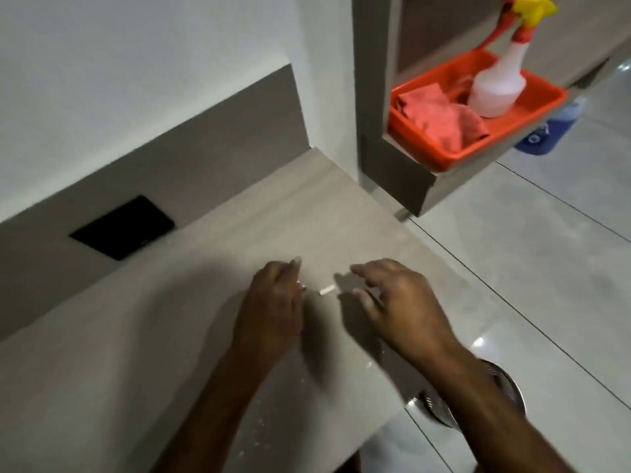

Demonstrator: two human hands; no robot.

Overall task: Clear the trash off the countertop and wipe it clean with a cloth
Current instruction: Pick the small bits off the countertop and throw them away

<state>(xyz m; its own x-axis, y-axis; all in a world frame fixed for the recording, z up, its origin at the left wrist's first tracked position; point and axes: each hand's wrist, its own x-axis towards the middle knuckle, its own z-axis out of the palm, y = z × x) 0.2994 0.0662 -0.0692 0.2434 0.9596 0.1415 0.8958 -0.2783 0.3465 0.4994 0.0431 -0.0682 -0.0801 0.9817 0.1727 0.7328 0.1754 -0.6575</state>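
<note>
Between both hands sat one small white scrap (326,290) on the countertop (191,336), untouched. Left hand (273,302) fingers together, right hand (392,298) fingers spread, neither pinching. Cloth (440,114) lay unused at 1 o'clock (orange tray (426,150)); wiping not started, I'd judge.

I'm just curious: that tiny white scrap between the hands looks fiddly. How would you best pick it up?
Pinch the white scrap across its narrow middle, coming straight down from above. It lies flat on the countertop, so nothing can slide beneath it. The right hand hovers open beside it; thumb and forefinger on its long sides should do.
</note>
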